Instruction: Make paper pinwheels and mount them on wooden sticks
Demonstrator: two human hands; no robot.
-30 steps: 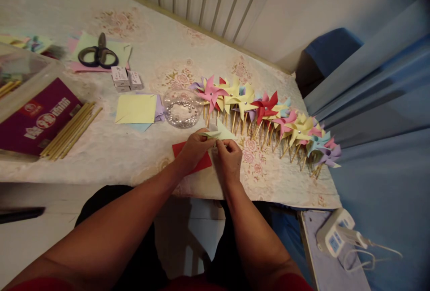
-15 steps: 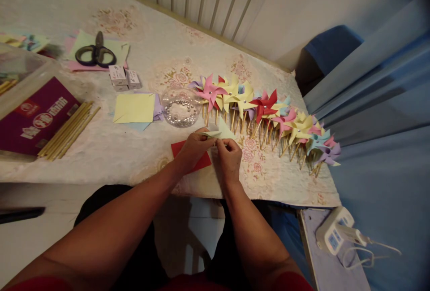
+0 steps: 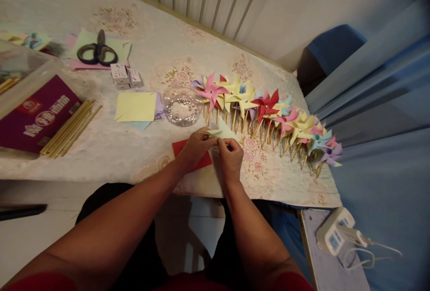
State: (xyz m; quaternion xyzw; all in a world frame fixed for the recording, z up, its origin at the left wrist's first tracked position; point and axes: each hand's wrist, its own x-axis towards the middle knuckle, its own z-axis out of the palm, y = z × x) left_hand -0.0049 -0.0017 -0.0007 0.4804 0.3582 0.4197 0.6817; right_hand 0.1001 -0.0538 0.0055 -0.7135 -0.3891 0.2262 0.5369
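A pale green paper [image 3: 227, 130], cut and partly folded, is held between my two hands above the table. My left hand [image 3: 197, 146] is closed on its left part. The fingertips of my right hand [image 3: 231, 156] pinch its lower edge, close against the left fingers; whether a small piece is between them is hidden. Under my left hand lies a red paper square [image 3: 201, 162], partly covered. Just beyond my hands sits a clear round dish [image 3: 182, 114] of small shiny studs. Finished paper pinwheels [image 3: 266, 105] on sticks lie in a row to the right.
To the left are a stack of paper squares [image 3: 135, 106], small white boxes [image 3: 126, 76], black-handled scissors [image 3: 97, 53] on more paper, a bundle of sticks [image 3: 69, 129] and a clear plastic box [image 3: 33, 73]. A power strip [image 3: 336, 230] with a cable rests at the lower right.
Hardly anything differs. Both hands keep their hold on the green paper, and the whole view has shifted very slightly.
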